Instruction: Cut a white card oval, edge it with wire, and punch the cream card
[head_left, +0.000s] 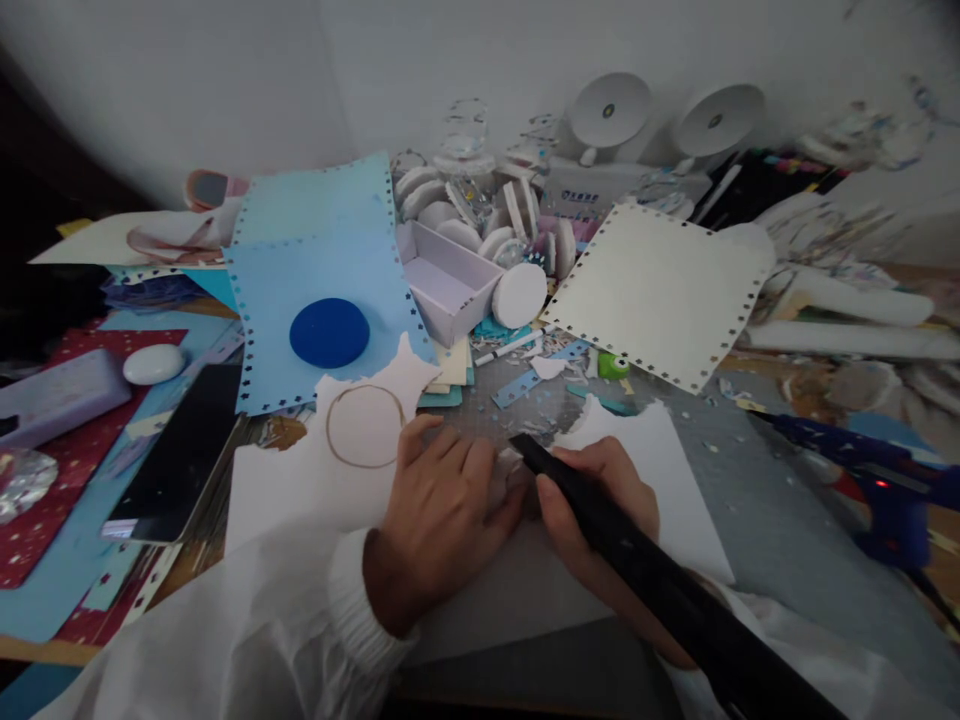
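Observation:
My left hand (448, 505) rests on a torn-edged white sheet of paper (277, 500) with its fingers bent. Its thumb and forefinger are around a small whitish, see-through piece (506, 472), too unclear to name. In my right hand (611, 495) is a long black tool (637, 560), held at a slant. The tool's blunt tip points at that small piece, close to my left fingers. Left of my left hand, a thin brown ring (365, 427) lies on the paper.
A blue disc (330, 332) lies on a blue sheet with punched edges (255, 290). Behind stand a white open box (450, 325) and several white round pieces. At right are a cream punched sheet (660, 290) and a blue glue gun (885, 490) with a red light. A phone (180, 455) lies left.

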